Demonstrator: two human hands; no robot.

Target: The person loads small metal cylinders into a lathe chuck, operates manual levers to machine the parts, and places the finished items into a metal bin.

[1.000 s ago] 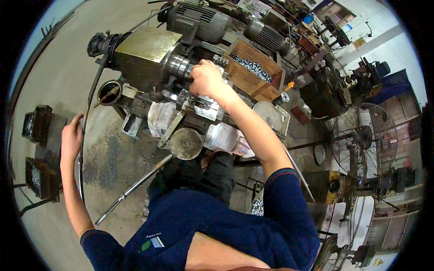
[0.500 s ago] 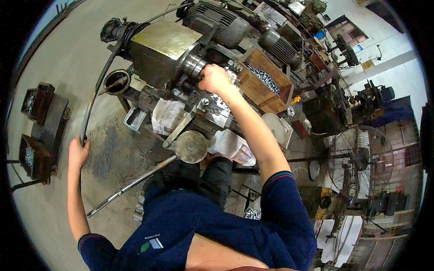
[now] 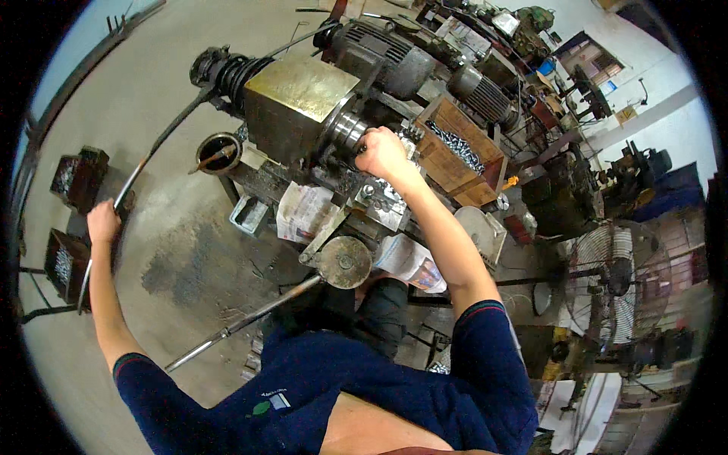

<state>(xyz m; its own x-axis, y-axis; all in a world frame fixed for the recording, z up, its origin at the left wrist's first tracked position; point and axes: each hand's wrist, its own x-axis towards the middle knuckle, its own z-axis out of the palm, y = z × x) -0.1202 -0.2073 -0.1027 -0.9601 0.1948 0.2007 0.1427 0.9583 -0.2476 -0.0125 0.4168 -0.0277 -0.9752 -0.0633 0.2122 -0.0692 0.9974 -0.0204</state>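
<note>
Two hands on an old lathe

The left hand [image 3: 102, 221] is wrapped around a long, thin, curved metal lever [image 3: 144, 171] off the lathe's left end; the right hand [image 3: 383, 152] closes on the shiny steel chuck [image 3: 347, 133] beside the brass-coloured headstock [image 3: 299, 102]; crumpled newspaper [image 3: 303, 212] lies along the lathe's near edge; a wooden box [image 3: 455, 163] of bright screws sits right.
</note>
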